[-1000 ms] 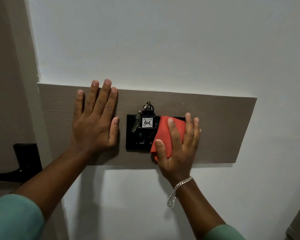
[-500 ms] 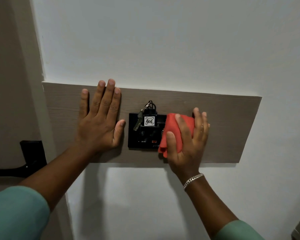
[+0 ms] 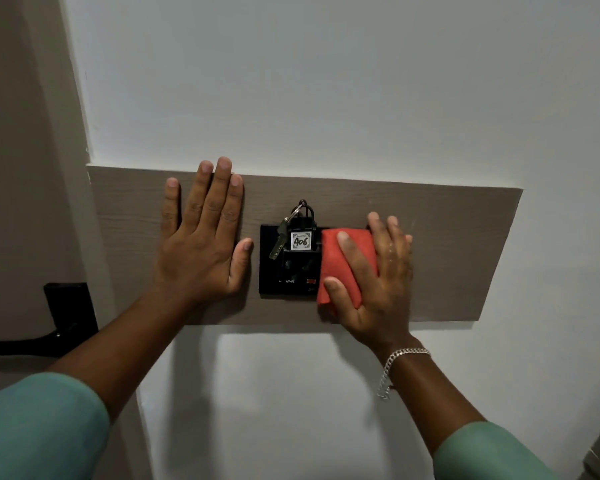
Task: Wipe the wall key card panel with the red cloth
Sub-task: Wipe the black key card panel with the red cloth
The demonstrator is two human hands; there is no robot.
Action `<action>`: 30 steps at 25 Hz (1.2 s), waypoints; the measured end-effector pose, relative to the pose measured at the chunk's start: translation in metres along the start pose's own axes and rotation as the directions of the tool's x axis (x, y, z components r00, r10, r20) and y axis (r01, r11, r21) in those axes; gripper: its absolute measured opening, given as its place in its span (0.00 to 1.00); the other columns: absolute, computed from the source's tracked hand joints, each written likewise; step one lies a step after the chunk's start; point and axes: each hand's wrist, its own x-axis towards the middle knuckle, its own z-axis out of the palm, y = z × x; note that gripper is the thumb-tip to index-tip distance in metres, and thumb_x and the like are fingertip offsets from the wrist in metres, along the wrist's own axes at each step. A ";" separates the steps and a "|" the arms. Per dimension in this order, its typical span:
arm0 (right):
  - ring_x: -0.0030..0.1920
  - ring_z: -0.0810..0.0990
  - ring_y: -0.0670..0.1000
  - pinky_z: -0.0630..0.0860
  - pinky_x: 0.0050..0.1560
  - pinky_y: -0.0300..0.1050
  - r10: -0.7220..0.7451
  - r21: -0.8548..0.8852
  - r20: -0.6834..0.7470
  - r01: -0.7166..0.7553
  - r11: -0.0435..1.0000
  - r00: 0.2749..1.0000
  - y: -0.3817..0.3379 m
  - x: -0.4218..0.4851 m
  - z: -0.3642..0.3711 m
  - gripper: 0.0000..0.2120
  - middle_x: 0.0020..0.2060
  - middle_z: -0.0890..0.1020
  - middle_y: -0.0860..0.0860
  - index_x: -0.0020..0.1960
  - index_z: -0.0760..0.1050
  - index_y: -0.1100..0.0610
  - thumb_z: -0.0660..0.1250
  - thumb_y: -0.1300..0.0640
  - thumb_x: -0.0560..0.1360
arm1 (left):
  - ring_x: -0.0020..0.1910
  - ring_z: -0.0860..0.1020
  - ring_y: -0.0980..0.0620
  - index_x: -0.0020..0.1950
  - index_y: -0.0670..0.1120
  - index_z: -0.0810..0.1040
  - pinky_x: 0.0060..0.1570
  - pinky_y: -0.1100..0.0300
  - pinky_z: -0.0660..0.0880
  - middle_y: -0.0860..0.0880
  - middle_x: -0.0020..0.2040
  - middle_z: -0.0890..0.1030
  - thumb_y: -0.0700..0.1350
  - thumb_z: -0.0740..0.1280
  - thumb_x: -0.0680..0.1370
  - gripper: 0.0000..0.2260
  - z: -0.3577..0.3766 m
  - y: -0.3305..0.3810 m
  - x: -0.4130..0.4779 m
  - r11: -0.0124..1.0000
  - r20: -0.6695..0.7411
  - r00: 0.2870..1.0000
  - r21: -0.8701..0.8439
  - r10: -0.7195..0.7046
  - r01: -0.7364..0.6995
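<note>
Covering panel's (image 3: 271, 265) right edge: red cloth (image 3: 347, 268), right hand (image 3: 378, 278).

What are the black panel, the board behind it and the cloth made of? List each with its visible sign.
Black key card panel: looks like glossy plastic or glass, since its dark face shows a faint sheen.
Board: probably matte wood-look laminate, with fine horizontal grain lines.
Red cloth: soft woven or microfibre fabric, folded and matte, pressed under the right hand.
</note>
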 end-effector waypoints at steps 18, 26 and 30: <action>0.79 0.58 0.61 0.59 0.75 0.67 0.150 -0.006 -0.036 -0.150 0.989 0.988 -0.011 -0.013 0.003 0.26 0.77 0.62 0.60 0.76 0.61 0.49 0.57 0.43 0.80 | 0.82 0.45 0.45 0.81 0.40 0.49 0.79 0.41 0.43 0.41 0.82 0.51 0.55 0.51 0.79 0.34 0.002 -0.002 -0.001 0.999 0.016 1.000 -0.033 -0.003 0.004; 0.79 0.55 0.60 0.56 0.78 0.65 0.289 0.006 -0.074 -0.290 0.957 0.954 -0.028 -0.011 0.010 0.26 0.78 0.60 0.60 0.77 0.61 0.52 0.54 0.44 0.82 | 0.82 0.45 0.45 0.81 0.40 0.49 0.79 0.43 0.41 0.40 0.82 0.52 0.55 0.50 0.80 0.34 0.002 -0.003 -0.001 0.998 -0.002 1.000 -0.055 0.008 -0.008; 0.79 0.57 0.60 0.54 0.79 0.62 0.387 -0.019 -0.132 -0.393 0.919 0.912 -0.044 0.000 0.019 0.24 0.77 0.63 0.60 0.76 0.64 0.51 0.53 0.44 0.82 | 0.82 0.46 0.44 0.81 0.40 0.49 0.79 0.43 0.41 0.39 0.82 0.53 0.56 0.50 0.80 0.34 0.005 -0.003 -0.002 0.999 -0.004 1.000 -0.049 0.006 -0.007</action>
